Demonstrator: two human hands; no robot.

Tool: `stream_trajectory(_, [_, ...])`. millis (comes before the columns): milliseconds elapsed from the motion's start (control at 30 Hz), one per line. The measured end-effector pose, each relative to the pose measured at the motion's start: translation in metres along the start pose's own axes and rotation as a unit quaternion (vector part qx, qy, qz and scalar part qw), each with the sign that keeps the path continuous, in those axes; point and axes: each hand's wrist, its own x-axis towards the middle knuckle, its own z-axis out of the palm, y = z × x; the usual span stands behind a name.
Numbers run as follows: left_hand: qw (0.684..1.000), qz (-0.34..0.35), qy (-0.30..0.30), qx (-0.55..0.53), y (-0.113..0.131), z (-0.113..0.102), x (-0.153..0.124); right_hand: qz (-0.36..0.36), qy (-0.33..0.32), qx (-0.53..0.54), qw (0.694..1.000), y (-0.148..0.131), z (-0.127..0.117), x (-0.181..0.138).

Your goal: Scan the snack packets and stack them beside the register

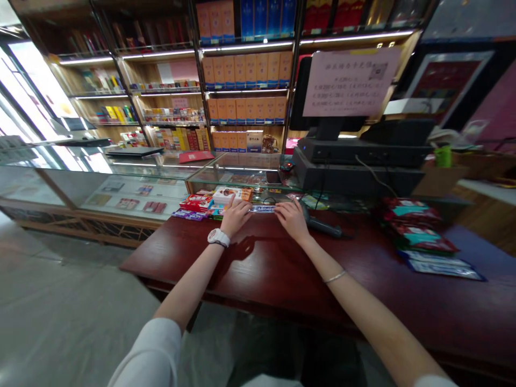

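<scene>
A narrow, blue-and-white printed packet (263,208) stretches between my two hands above the dark red wooden table. My left hand (236,216), with a white watch on its wrist, has its fingers closed at the packet's left end. At the right end, the fingers of my right hand (292,217) pinch it. Right beside my left hand lies a pile of snack packs: a red pack (196,201), a white and orange box (228,194) and purple packs (189,215). A dark handheld scanner (325,227) rests just right of my right hand.
A glass display counter (237,176) adjoins the table's far edge. Dark till equipment (358,166) carries a screen with a pink paper notice (350,83). Red and teal snack bags (423,236) and blue-white packets (443,266) lie at right. Stocked shelves (245,91) line the back.
</scene>
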Motion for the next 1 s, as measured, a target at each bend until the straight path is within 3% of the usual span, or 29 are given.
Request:
stream_trajectory(267, [0.989,0.075,0.127,-0.027,0.039,0.039,0.037,0.001,0.108,-0.058,0.992,0.048,-0.022,-0.024])
stream_trajectory(467, [0.971,0.081,0.224,-0.017,0.062,0.068,0.045,0.024,0.145,-0.075,0.986,0.064,-0.028,-0.043])
stream_trajectory(733, [0.973,0.115,0.195,-0.035,0.062,0.079,0.032,0.001,0.08,-0.065,0.995,0.058,-0.021,-0.05])
stream_trajectory(1000, [0.979,0.114,0.166,-0.036,0.067,0.078,0.029,0.007,0.103,-0.049,0.993,0.057,-0.019,-0.05])
